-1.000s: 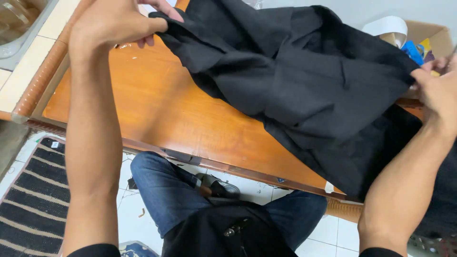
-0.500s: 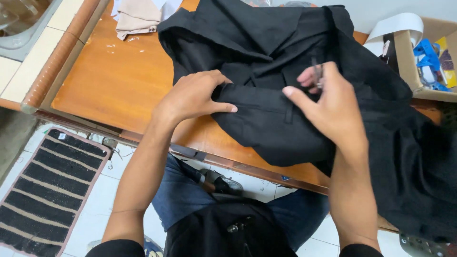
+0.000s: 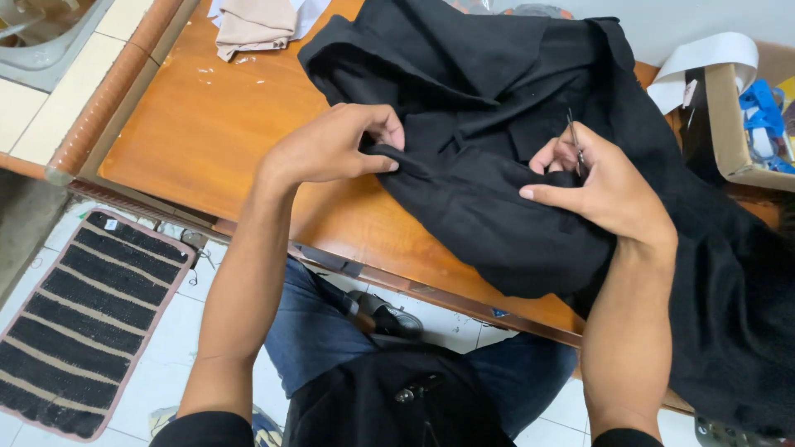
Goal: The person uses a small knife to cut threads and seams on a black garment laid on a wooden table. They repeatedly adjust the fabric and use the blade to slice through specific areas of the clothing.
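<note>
- My left hand (image 3: 331,149) was closed on a narrow black strap or loop of the black garment (image 3: 497,149), thumb and fingers pinching it flat against the cloth.
- My right hand (image 3: 604,186) gripped a fold of the same garment and also held a small pair of metal snips (image 3: 574,149), the blades poking up between the fingers.
- The garment lay heaped over the right half of the wooden table (image 3: 215,124), one part spilling past the near edge toward my lap.
- To do this well, I judged the strap had to be kept taut between both hands — slack cloth near the blades risked a nick in the wrong layer.
- I judged the snips should meet only loose thread, with the tips in plain sight, not buried in the fold.
- Open room lay to the left: bare tabletop up to the beige cloth (image 3: 252,29) at the far edge.
- On the right, a cardboard box (image 3: 729,124) stood close beside the garment — little room to swing that way.
- The near table edge ran just under my forearms, so the overhanging cloth could have slid off.
</note>
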